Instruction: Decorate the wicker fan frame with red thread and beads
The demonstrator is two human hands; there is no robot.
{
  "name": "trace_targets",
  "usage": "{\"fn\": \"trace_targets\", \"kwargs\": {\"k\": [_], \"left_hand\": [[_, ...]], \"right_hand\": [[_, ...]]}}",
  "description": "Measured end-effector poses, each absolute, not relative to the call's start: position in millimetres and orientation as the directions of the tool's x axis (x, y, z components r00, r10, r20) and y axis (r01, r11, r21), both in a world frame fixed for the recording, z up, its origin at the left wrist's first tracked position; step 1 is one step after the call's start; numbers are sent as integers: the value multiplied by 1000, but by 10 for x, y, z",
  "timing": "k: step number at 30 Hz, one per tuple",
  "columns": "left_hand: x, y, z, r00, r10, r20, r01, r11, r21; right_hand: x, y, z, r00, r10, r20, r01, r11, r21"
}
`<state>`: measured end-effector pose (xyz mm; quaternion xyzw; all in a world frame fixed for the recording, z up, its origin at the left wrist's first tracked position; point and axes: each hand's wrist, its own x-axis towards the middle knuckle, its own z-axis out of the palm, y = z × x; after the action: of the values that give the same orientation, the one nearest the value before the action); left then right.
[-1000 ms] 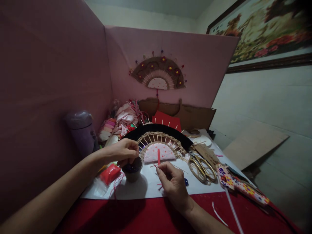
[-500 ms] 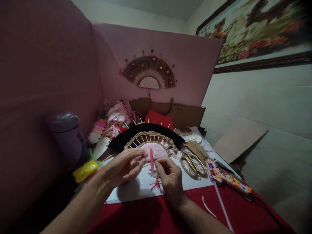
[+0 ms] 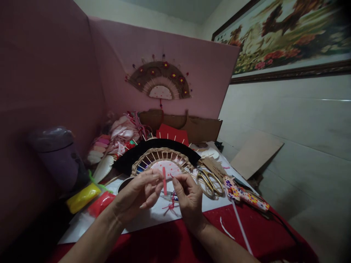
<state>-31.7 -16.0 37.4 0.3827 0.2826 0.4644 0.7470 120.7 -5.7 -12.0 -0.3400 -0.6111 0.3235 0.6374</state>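
Note:
My left hand pinches a narrow red strip upright at its fingertips, the other fingers loosely curled. Just to the right, my right hand has thumb and forefinger pressed together on a thin red cord, whose tip pokes out toward the strip. Below it is a knotted red cord; whether it joins the pinched end I cannot tell. Behind both hands lies a woven fan with thin sticks, a black band along its top and a dotted pale base.
Gold-handled scissors and a flower-patterned glue gun lie right. A yellow packet, a red packet and a purple bottle are left. A decorated fan hangs on the pink panel behind.
The view has turned slightly right, so everything sits further left. My right fingertips have drawn a little away from the red strip, showing the cord end.

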Motion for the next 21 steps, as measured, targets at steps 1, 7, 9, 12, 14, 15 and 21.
{"fn": "trace_targets", "kwargs": {"k": [1,7,9,12,14,15,21], "left_hand": [[-299,-174,358,413,910,-46,-463,253,850],[-134,-200,92,413,909,-48,-257,167,952],[-102,-181,13,288,958,11,-110,21,994],[-99,-145,-57,80,987,143,147,-153,977],[-120,-116,-97,-9,982,187,248,-179,952],[-136,-98,-119,-42,979,197,274,-179,945],[-274,22,-199,-241,942,234,306,-155,939]], "right_hand": [[1208,-54,-121,48,825,563,12,563,-826],[1220,-44,-119,72,819,569,49,567,-822],[1219,-42,-123,65,822,565,48,563,-825],[1213,-44,-139,35,835,550,30,549,-835],[1209,-48,-151,20,843,538,23,538,-843],[1208,-50,-156,17,845,534,23,533,-846],[1203,-59,-163,-30,851,525,29,525,-850]]}}
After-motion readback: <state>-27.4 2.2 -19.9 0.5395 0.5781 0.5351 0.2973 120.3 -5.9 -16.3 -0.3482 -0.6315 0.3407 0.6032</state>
